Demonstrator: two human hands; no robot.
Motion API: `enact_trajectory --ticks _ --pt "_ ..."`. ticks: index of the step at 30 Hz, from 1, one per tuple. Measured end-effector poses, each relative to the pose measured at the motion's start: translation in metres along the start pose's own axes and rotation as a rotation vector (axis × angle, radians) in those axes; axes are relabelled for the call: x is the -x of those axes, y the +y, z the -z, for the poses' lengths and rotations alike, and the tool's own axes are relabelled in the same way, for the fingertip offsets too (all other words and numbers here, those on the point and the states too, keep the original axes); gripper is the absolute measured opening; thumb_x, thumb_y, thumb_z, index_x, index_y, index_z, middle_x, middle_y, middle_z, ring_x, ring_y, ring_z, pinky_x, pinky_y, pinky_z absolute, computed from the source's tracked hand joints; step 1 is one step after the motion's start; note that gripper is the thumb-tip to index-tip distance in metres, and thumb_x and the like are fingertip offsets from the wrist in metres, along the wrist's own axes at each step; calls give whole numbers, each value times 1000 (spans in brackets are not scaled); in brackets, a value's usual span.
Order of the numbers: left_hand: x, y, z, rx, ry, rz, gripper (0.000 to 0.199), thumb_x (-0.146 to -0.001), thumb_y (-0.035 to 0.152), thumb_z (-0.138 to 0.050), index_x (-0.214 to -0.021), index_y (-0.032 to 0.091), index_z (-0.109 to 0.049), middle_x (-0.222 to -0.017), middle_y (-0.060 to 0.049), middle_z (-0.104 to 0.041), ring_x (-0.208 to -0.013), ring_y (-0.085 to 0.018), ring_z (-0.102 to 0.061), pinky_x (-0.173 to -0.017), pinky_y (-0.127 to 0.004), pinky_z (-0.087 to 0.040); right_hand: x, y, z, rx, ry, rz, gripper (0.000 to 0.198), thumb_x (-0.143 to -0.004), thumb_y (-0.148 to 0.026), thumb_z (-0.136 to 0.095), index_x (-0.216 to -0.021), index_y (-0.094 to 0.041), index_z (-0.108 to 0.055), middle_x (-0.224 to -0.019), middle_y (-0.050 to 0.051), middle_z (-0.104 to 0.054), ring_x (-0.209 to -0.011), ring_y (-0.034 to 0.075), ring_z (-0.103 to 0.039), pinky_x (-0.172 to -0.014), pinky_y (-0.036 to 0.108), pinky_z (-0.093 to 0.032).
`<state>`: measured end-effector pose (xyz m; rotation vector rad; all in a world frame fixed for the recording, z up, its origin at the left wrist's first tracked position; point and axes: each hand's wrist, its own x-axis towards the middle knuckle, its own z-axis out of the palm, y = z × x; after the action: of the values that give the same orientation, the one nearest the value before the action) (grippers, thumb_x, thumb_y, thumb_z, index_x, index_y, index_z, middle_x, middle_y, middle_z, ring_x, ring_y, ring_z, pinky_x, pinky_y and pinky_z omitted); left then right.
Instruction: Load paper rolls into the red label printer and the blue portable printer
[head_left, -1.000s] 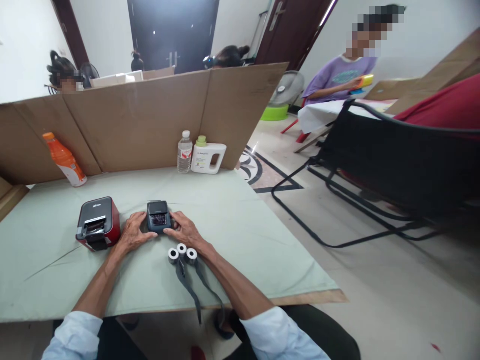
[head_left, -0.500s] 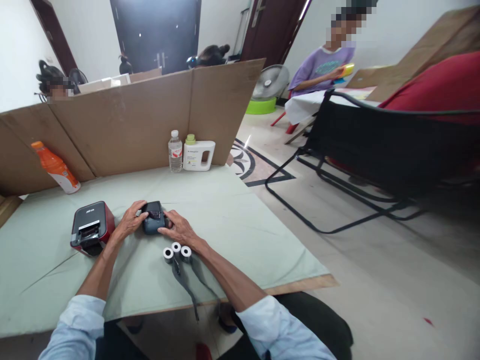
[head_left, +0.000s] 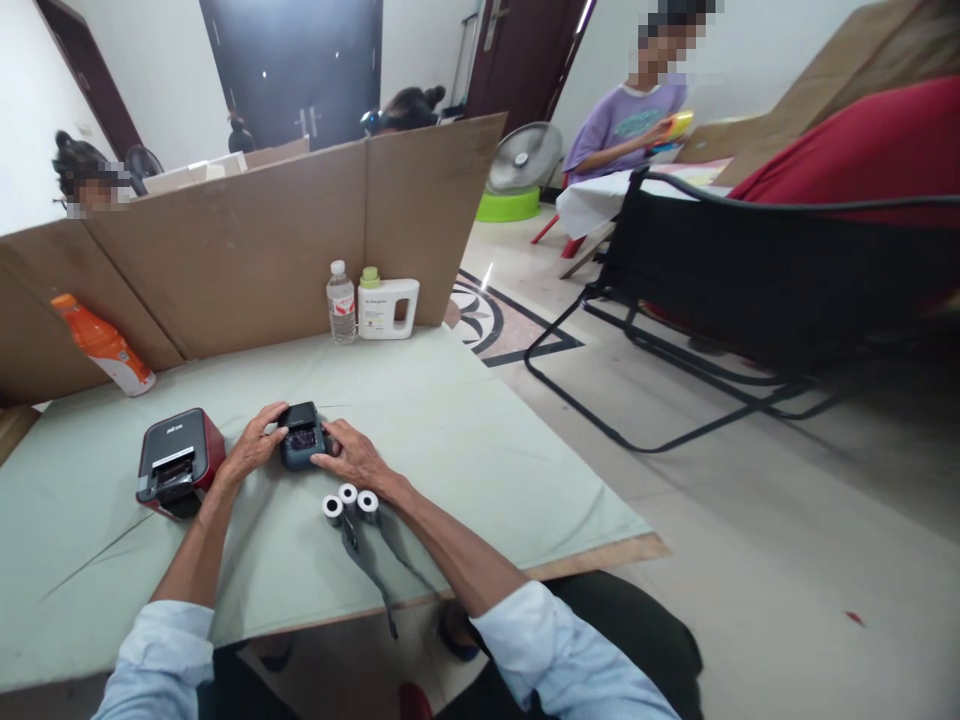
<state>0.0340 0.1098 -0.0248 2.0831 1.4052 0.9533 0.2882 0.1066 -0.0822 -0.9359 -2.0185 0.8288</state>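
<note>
A small dark portable printer (head_left: 303, 452) sits on the cloth-covered table between my hands, its black lid (head_left: 301, 412) lifted at the far side and a dark hollow showing below it. Along its left side, my left hand (head_left: 259, 440) grips it with bent fingers. My right hand (head_left: 351, 452) holds the right side, thumb at the near corner. Nearer to me stand three small paper rolls (head_left: 348, 495) with white ends, dark strips trailing from them to the table's front edge. A larger black and red printer (head_left: 180, 462) stands beside my left forearm.
An orange bottle (head_left: 103, 345), a water bottle (head_left: 342, 305) and a white jug (head_left: 388, 308) stand along the cardboard screen (head_left: 247, 240). To the right are a black folding chair (head_left: 720, 290), a fan (head_left: 521, 158) and a seated person (head_left: 634, 125). Other heads show beyond the screen.
The small printer's lid has swung up and back, baring more of the hollow. Both hands stay on its sides. The whole view has shifted slightly.
</note>
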Motion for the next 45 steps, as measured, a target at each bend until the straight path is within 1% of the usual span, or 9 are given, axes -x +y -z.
enact_trajectory --ticks 5,10,13,18,23,26,30,35,45 --pt "-10 5 -6 3 142 165 55 -96 55 -54 -132 16 -68 -131 -15 -71 -113 -28 -69 -99 -43 -57 1 -3 2 -2 0 2 55 -88 -40 -76 -137 -22 -60 -101 2 -60 -75 16 -57 -79 33 -53" --pt "-29 3 -10 82 269 315 52 -92 65 -55 -102 17 -72 -93 -7 -74 -79 -22 -69 -71 -33 -57 0 -1 1 -2 -3 7 56 -88 -42 -76 -138 -23 -59 -101 2 -60 -75 16 -56 -79 33 -52" --pt "-37 -3 -11 125 274 334 53 -88 68 -58 -93 17 -70 -79 -4 -69 -69 -19 -65 -64 -30 -53 0 0 0 5 -1 5 56 -87 -42 -77 -137 -22 -60 -101 2 -60 -75 15 -56 -79 33 -51" --pt "-39 -11 -17 205 232 317 55 -82 64 -65 -101 13 -72 -81 -6 -72 -78 -22 -66 -69 -30 -54 0 0 0 -1 6 11 56 -87 -41 -77 -137 -22 -60 -104 3 -60 -74 15 -56 -79 33 -51" --pt "-23 -11 -15 237 209 320 63 -74 45 -75 -126 11 -68 -109 -13 -75 -91 -25 -70 -79 -36 -58 0 -1 1 -15 4 16 54 -88 -41 -77 -136 -23 -61 -103 3 -60 -74 15 -56 -79 33 -51" --pt "-3 -10 -8 131 202 253 62 -73 33 -75 -133 17 -67 -133 -16 -67 -108 -29 -68 -81 -38 -60 0 0 0 -17 10 17 55 -88 -40 -78 -137 -23 -61 -102 2 -60 -74 15 -55 -78 32 -51" --pt "17 -3 -1 21 36 113 52 -76 23 -69 -128 24 -72 -149 -13 -56 -132 -32 -57 -83 -37 -62 -1 2 -1 -12 17 11 56 -87 -41 -79 -137 -23 -61 -101 2 -60 -74 15 -55 -77 32 -50" --pt "13 4 0 -36 -60 63 43 -82 22 -65 -124 24 -74 -147 -13 -55 -132 -30 -58 -81 -35 -64 -2 3 -2 -22 10 18 54 -88 -42 -78 -135 -22 -61 -101 2 -59 -74 14 -56 -78 31 -50" --pt "-6 10 -16 -308 106 39 26 -83 16 -62 -97 24 -83 -127 -9 -73 -120 -28 -67 -108 -47 -54 -2 2 -1 -5 24 26 51 -87 -42 -78 -132 -21 -63 -99 1 -59 -74 15 -56 -78 32 -51"
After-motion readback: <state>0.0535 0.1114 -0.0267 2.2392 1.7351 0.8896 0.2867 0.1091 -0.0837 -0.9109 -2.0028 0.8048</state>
